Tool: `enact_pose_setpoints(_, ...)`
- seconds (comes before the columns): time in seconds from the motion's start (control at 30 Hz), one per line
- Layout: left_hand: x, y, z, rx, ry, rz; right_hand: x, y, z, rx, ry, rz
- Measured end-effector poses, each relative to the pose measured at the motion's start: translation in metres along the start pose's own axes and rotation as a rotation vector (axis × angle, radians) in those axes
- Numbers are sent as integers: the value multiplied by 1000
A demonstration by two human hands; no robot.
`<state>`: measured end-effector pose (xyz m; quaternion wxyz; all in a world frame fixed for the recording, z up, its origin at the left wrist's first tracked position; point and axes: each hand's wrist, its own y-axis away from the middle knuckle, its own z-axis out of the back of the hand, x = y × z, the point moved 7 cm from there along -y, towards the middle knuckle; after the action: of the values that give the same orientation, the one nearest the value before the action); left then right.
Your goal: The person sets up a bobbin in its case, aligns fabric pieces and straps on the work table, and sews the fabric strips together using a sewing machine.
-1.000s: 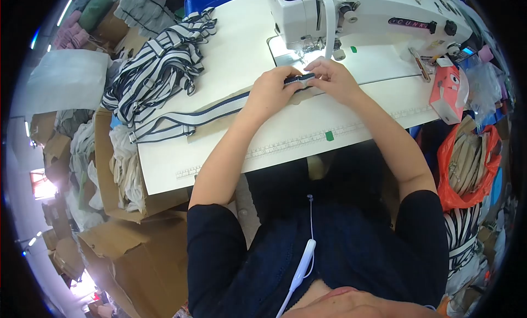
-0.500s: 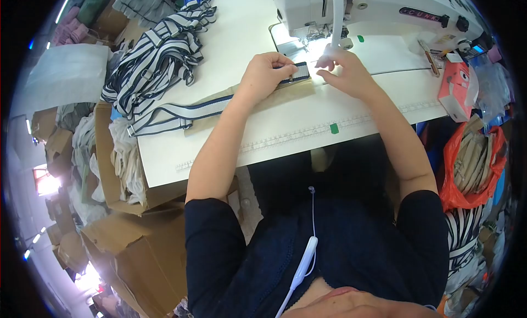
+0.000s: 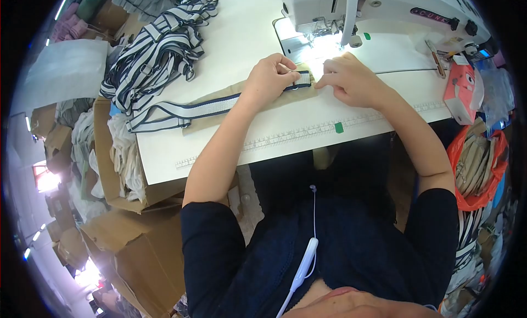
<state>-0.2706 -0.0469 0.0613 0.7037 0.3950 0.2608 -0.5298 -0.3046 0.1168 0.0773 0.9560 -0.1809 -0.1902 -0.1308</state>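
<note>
My left hand (image 3: 270, 80) is closed on a striped webbing strap (image 3: 214, 107), pinching it close to its right end. The strap is white with dark navy edges and lies over a strip of beige fabric (image 3: 285, 98). Just right of the strap end is my right hand (image 3: 354, 82), its fingers curled and the index fingertip at the beige fabric's edge. Whatever those fingers may hold is hidden. Behind both hands stands a white sewing machine (image 3: 321, 13), its lamp lighting the needle area.
A heap of striped straps (image 3: 156, 54) lies at the table's left. A printed ruler (image 3: 274, 138) runs along the front edge of the white table (image 3: 164, 153). Cardboard boxes (image 3: 137, 257) stand at left; a pink box (image 3: 461, 93) and red bag (image 3: 476, 194) are at right.
My right hand has moved slightly right and down, and its spread fingers have curled in. My left hand keeps its hold on the strap, whose end sits slightly lower and flatter.
</note>
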Motion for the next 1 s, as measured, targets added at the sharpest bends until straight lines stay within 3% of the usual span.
enact_pose_setpoints(0.6, -8, -2, -8, -5, -109, 7, 1, 7, -4, -129, 0, 70)
enact_pose_setpoints(0.8, -23, 4, -5, -40, -409, -15, 7, 4, -5, -72, 41, 84)
enact_pose_setpoints(0.9, -36, 19, -3, -258, -522, -452, 7, 4, -4, -76, 13, 74)
enact_pose_setpoints(1.0, -34, 33, -12, -204, -498, -748, 5, 3, -4, -84, -7, 72)
